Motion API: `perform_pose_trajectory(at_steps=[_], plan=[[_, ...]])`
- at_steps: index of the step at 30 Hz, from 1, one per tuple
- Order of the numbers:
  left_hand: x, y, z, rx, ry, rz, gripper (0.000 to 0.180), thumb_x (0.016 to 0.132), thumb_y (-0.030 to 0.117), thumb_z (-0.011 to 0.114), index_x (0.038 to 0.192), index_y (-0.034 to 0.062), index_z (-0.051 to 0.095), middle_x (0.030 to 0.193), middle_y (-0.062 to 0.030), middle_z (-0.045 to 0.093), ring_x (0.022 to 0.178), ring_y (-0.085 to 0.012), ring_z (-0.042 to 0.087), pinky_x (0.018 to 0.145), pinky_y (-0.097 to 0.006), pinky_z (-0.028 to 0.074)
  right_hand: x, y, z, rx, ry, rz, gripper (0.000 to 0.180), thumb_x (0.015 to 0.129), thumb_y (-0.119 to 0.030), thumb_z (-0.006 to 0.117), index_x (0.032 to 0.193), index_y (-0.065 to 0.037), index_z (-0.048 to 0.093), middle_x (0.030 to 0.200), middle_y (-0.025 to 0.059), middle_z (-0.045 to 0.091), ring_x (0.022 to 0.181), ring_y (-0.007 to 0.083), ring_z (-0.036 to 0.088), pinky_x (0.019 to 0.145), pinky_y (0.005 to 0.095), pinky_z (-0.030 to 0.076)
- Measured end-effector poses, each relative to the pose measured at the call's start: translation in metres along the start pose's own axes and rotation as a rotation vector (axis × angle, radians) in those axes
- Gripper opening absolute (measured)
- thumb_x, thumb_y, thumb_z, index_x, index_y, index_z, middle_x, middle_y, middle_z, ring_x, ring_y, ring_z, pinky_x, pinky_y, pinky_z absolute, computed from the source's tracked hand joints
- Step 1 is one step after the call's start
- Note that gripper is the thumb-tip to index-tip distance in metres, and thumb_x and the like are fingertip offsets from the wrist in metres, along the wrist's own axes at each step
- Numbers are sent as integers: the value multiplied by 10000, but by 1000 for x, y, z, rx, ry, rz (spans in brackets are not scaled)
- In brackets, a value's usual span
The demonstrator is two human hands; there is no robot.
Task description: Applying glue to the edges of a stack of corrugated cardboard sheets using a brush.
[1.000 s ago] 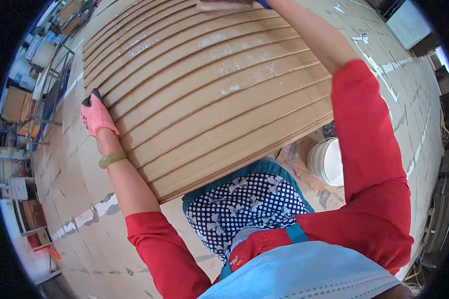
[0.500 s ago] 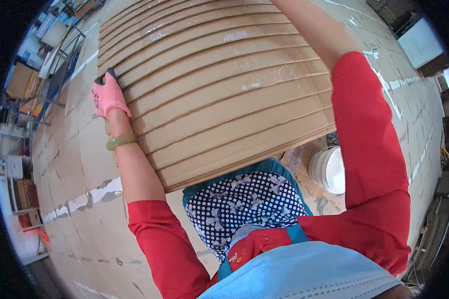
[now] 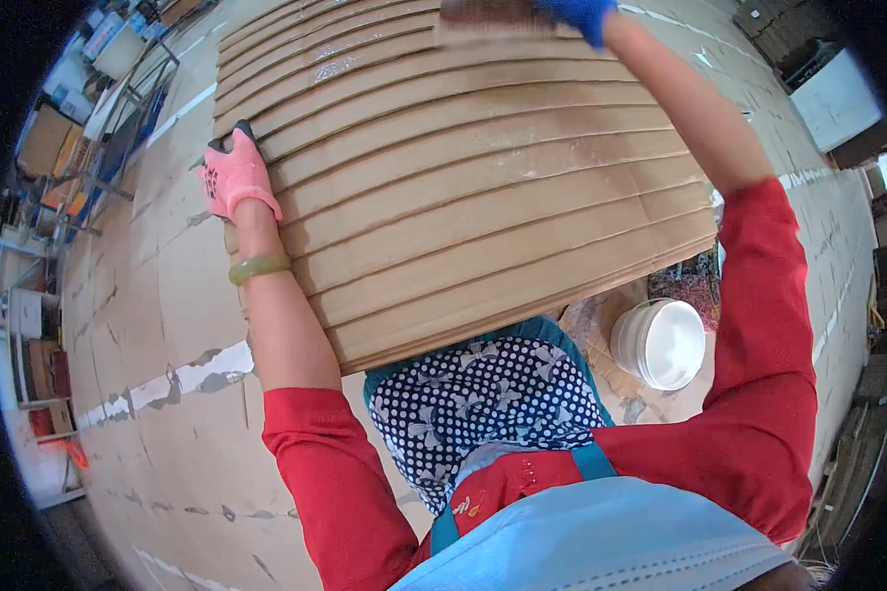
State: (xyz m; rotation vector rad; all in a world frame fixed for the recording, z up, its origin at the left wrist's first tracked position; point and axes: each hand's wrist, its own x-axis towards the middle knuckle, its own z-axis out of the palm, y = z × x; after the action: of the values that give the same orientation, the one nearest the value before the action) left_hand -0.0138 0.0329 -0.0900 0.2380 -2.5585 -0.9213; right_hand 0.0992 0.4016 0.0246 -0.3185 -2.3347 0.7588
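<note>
Your left hand (image 3: 235,177), in its pink glove, has its fingers curled over the left edge of the fanned stack of cardboard sheets (image 3: 463,167), grasping that edge and steadying it. Your right hand (image 3: 577,14), in a blue glove at the very top of the view, is closed around a brush (image 3: 488,12) whose flat head lies on the uppermost sheets at the far end of the stack. The sheets are spread in overlapping steps in front of you, from just above your lap away toward the far floor, so that a strip of each one shows. This looks like the spreading step: the brush is working across the exposed strips, probably laying paste, with pale smears already showing on a few sheets near the top left. The next move calls for a steady pull of the brush along the strips while your left hand keeps the fan from sliding, since a shifted sheet would cover its strip. The white bucket (image 3: 660,343) stands on the floor just beside your right knee, near the lower right corner of the stack, within reach for a dip. A green bangle (image 3: 259,267) sits on your left wrist, clear of the cardboard edge.
</note>
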Motion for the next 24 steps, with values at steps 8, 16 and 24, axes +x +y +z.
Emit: perform_pose_trajectory(at_steps=[8,16,24], plan=[[-10,60,19,-107,-104,52,668,795,532,472,1255,48,493,1279,-171,492,1185,-300,461,986,-432,334,81,143,-36,-948,333,-611,383,734,-368,622,612,-4,621,534,160,566,510,265,553,485,427,415],[-3,11,-2,7,-42,-57,666,795,546,478,1253,62,499,1303,-169,471,1196,-300,452,986,-442,329,-66,-21,30,113,-312,-17,348,778,-337,612,703,0,649,634,113,607,586,182,564,541,351,448],[-4,25,8,-47,-45,-26,647,799,531,481,1249,67,500,1284,-164,482,1204,-289,441,986,-475,305,73,-11,69,2,205,-108,458,722,-429,588,641,20,618,569,198,570,521,278,562,515,413,436]])
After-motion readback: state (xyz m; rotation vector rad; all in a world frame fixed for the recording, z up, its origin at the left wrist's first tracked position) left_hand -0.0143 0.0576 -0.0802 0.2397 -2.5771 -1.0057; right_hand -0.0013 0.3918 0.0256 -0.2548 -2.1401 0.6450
